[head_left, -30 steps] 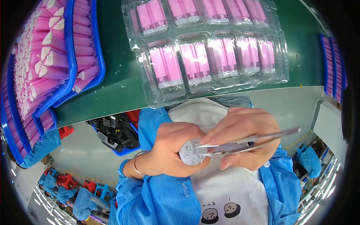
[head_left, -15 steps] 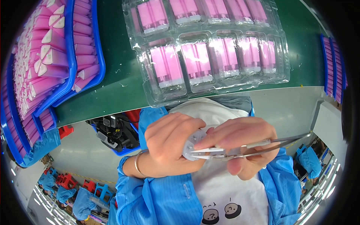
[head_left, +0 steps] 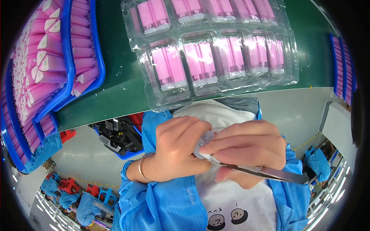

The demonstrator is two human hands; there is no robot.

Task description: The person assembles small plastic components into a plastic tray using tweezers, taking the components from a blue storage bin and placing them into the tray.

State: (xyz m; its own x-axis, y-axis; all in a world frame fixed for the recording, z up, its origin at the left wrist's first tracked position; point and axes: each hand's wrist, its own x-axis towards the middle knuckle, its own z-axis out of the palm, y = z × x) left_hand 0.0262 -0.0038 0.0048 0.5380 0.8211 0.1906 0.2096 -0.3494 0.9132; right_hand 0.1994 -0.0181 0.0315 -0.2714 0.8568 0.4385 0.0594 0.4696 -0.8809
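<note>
We grip a small grey disc (head_left: 204, 140) in our left hand (head_left: 175, 150), close to the chest for steadiness, while our right hand (head_left: 246, 148) pinches tweezers (head_left: 266, 172) against it. Filled clear trays (head_left: 216, 54) lie far on the green table (head_left: 115, 92).

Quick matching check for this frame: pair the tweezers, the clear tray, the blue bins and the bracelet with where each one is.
Things:
1. tweezers
2. clear tray
3. blue bins
4. bracelet

Places:
a. far left of the green table
b. left wrist
c. in the right hand
d. middle of the green table, holding pink tubes

Pairs: 1-c, 2-d, 3-a, 4-b
</note>
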